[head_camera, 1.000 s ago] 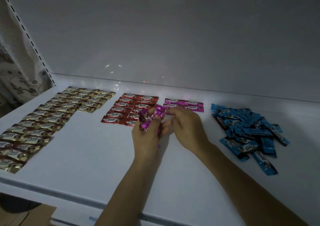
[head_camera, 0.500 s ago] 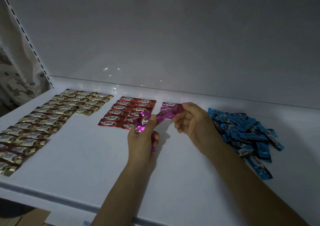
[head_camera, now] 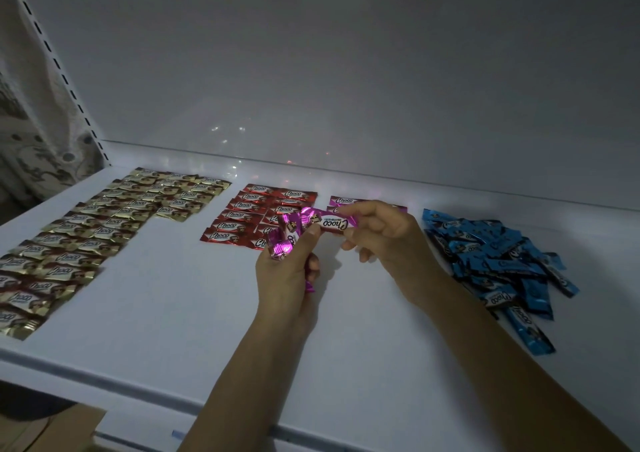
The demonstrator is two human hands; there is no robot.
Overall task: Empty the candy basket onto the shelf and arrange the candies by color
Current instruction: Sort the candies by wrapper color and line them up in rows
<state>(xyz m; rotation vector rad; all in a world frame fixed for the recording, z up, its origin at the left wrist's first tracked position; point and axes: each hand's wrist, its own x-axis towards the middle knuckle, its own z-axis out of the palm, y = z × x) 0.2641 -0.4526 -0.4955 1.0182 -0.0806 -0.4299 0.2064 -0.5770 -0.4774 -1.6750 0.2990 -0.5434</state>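
Plainly readable on nearly every wrapper is the word "Choco" in white script; a line of smaller print under it is too small to read. The left hand (head_camera: 287, 278) is raised just over the white shelf (head_camera: 173, 313). Its fingers and thumb are curled round a bunch of pink candies (head_camera: 285, 240), with crumpled foil ends sticking out above the thumb and below the palm. The right hand (head_camera: 388, 237) pinches a single pink candy (head_camera: 334, 224) by its right end between thumb and fingers. The other end of this candy touches the bunch, and its "Choco" label faces the camera upside down. Both hands are closed on what they hold.

On the shelf, the gold candies (head_camera: 104, 230) lie flat in tidy rows at the far left, running from the back toward the front edge. The red candies (head_camera: 249, 219) lie in two neat columns left of the hands, partly hidden by the bunch. A few laid-out pink candies (head_camera: 341, 201) show at the back, just behind the right hand, one with "Choco" legible. The blue candies (head_camera: 491, 261) sit in a loose heap at the right, overlapping at all angles, well apart from the red ones.

A patterned curtain (head_camera: 27, 122) hangs at far left beside a slotted upright (head_camera: 59, 67), and a cardboard box (head_camera: 41, 427) sits below the shelf's front edge.
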